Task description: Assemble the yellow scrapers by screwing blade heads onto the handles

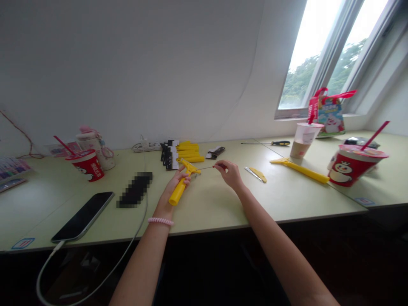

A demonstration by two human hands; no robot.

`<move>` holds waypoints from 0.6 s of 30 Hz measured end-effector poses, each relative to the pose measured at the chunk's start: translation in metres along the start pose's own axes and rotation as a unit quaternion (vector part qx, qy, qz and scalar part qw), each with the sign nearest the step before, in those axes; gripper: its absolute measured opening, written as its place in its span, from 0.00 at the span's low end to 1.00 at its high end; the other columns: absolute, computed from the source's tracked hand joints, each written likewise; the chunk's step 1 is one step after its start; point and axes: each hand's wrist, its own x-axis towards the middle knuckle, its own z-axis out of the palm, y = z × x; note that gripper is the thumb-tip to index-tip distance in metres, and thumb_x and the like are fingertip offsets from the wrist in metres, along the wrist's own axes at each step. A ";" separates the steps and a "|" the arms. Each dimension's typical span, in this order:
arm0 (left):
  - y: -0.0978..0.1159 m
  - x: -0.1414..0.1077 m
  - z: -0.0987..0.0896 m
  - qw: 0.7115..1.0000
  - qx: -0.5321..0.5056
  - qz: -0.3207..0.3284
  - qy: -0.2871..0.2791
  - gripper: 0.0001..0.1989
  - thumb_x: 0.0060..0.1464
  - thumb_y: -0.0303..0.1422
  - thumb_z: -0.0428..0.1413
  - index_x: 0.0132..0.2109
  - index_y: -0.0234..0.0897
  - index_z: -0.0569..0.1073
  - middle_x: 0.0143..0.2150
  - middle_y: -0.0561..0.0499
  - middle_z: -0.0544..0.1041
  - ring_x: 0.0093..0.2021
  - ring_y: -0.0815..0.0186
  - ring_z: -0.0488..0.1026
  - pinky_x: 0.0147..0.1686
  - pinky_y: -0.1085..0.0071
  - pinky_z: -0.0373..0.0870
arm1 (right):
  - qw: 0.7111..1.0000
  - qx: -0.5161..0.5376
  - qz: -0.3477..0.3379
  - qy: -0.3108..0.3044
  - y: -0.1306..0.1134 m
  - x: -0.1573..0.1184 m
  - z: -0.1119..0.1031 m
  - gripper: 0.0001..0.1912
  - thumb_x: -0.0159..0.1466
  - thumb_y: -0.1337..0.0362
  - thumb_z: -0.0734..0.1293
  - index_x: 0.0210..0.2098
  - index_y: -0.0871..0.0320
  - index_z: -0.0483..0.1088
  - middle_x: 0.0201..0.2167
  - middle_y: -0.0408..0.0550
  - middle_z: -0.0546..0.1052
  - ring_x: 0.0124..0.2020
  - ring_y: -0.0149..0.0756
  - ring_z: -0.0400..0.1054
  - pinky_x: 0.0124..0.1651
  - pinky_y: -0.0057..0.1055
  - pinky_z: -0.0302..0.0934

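Note:
My left hand is closed around a yellow scraper, its handle pointing down toward me and its head up and away. From the right, my right hand pinches a thin metal rod with a small red end. The rod's other end reaches the side of the scraper head; the exact contact is too small to make out. A yellow plate with a metal edge lies on the table right of my right hand. Farther right rests a second yellow scraper.
Several yellow scrapers with black cards lie at the back, beside small black packets. A screwdriver lies behind. Red cups and a clear cup stand right. A phone with a cable lies left.

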 end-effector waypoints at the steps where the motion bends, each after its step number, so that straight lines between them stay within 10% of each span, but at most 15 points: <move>1: 0.000 0.000 0.000 1.000 -0.002 -0.001 0.000 0.33 0.50 0.15 0.45 0.59 0.50 0.54 0.40 0.47 0.66 0.20 0.82 0.60 0.16 0.88 0.59 | 1.000 0.001 0.001 0.000 0.000 0.000 0.000 0.08 0.58 0.61 0.63 0.29 0.58 0.71 0.26 0.47 0.74 0.25 0.32 0.65 0.31 0.27 0.60; 18: 0.000 0.003 -0.004 1.000 0.012 -0.003 -0.015 0.31 0.49 0.16 0.47 0.57 0.48 0.57 0.41 0.47 0.66 0.20 0.83 0.60 0.17 0.88 0.59 | 1.000 -0.010 0.023 -0.014 -0.002 0.000 -0.001 0.11 0.58 0.58 0.62 0.29 0.59 0.71 0.26 0.48 0.75 0.25 0.32 0.65 0.30 0.27 0.59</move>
